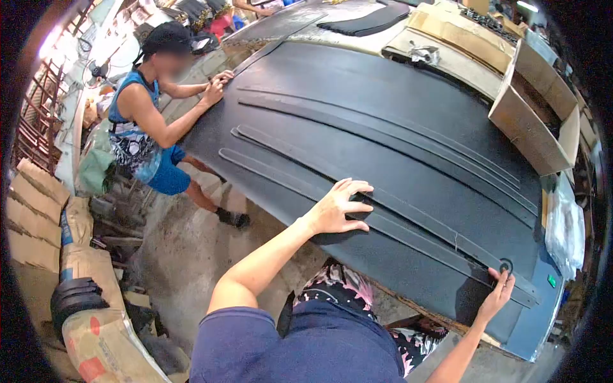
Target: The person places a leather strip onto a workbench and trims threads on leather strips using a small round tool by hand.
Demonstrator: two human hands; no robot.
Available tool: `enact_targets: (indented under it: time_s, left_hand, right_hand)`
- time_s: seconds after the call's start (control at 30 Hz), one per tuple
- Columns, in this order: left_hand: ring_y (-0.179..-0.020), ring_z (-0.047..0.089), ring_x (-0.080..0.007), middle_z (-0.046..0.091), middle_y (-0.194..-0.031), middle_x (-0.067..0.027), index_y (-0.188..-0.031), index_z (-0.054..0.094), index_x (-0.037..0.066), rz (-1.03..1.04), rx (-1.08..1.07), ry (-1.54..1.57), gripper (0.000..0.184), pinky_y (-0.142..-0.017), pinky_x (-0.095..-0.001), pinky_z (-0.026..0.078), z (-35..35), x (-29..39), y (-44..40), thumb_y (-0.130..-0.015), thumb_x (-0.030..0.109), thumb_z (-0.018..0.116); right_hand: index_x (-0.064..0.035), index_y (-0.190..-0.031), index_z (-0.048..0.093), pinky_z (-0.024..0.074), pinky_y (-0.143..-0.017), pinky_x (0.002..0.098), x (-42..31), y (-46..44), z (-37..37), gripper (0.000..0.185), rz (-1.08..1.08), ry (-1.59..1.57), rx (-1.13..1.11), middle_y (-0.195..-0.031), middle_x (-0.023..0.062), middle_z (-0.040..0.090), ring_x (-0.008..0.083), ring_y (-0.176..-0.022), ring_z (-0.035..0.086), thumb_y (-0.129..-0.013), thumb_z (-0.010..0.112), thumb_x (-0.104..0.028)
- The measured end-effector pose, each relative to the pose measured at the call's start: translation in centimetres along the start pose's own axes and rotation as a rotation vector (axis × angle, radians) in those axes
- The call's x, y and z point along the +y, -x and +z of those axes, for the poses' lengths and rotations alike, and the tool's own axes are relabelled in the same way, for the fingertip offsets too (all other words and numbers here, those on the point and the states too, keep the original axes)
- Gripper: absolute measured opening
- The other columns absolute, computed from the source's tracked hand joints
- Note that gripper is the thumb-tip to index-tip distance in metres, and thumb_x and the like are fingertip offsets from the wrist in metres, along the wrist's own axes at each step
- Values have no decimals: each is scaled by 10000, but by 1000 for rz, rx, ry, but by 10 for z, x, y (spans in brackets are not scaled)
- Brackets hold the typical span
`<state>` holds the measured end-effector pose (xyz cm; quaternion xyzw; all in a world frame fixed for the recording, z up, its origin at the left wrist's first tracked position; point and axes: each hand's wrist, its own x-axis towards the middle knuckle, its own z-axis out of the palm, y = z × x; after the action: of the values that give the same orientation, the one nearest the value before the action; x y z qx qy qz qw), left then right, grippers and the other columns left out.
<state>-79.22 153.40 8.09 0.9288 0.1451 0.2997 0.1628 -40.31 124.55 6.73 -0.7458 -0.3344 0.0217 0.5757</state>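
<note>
Looks softly bright, with white glare (54, 39) at upper left and a lamp (527, 6) at upper right, faintly shiny along the desk (357, 76), shadowed beside both hands (333, 210), grainy near the edges, bowed by wide-angle distortion and ringed in black.

Long flat black strips (290, 155) lie lengthwise on the broad black sheet-topped desk (306, 73). An open brown cardboard box (527, 131) is at the desk's far right, a crumpled clear plastic bag (565, 230) at its right end. A curved black stack (367, 22) lies toward its far side. A person in a blue sleeveless top (143, 105) is at its left end; a brown paper sack (108, 341) lies left of it.
</note>
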Motion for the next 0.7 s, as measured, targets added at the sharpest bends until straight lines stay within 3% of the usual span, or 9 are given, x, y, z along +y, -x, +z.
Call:
enact_targets:
  time_s: [0.1, 0.13, 0.27, 0.53, 0.63, 0.7]
  left_hand:
    - [-1242, 484, -325, 535, -1306, -122, -1037, 697, 141, -1, 11, 0, 467, -1064, -503, 341, -2, 3, -2, -644, 350, 837]
    - [-1234, 475, -324, 536, -1286, -123, -986, 713, 132, -1, 25, -14, 415, -1067, -488, 330, -2, 5, -3, -653, 354, 823]
    - [-1259, 465, -323, 521, -1321, -125, -1035, 692, 148, -4, -7, 17, 438, -1082, -501, 313, -5, 2, -2, -678, 366, 822]
    - [-1390, 315, -327, 384, -1465, -153, -1073, 547, 92, -128, -126, -119, 547, -1132, -582, 157, -4, 13, -4, -785, 533, 694]
    - [-1403, 287, -326, 365, -1472, -159, -1048, 515, 83, -142, -149, -154, 511, -1126, -610, 130, 1, 10, -3, -829, 524, 651]
    - [-1394, 310, -311, 401, -1448, -150, -1030, 524, 86, -164, -135, -144, 453, -1134, -579, 146, 0, 12, -4, -846, 479, 654]
  right_hand:
    - [-22, -1018, 554, 402, -848, 298, 0, 3, -2, 255, 18, 43, 4, -815, 90, 676, 139, -805, 577, -1029, 452, -256]
    - [-23, -1015, 552, 412, -789, 297, 2, 3, 0, 243, -6, 37, 13, -759, 66, 640, 141, -739, 553, -1032, 444, -241]
    - [-19, -990, 538, 413, -698, 269, -1, 13, -5, 218, 56, 5, 9, -702, 39, 586, 121, -669, 509, -1032, 440, -209]
    - [-19, -974, 552, 431, -727, 265, 0, 18, -12, 224, 35, -72, 54, -804, 51, 602, 113, -740, 534, -1028, 454, -214]
    - [-18, -985, 569, 445, -776, 271, 0, 1, -5, 227, 17, -139, 128, -852, 64, 615, 125, -793, 561, -1026, 461, -214]
    - [-15, -1003, 579, 450, -807, 275, 9, -10, 8, 229, 13, -185, 222, -886, 69, 623, 138, -829, 576, -1024, 467, -214]
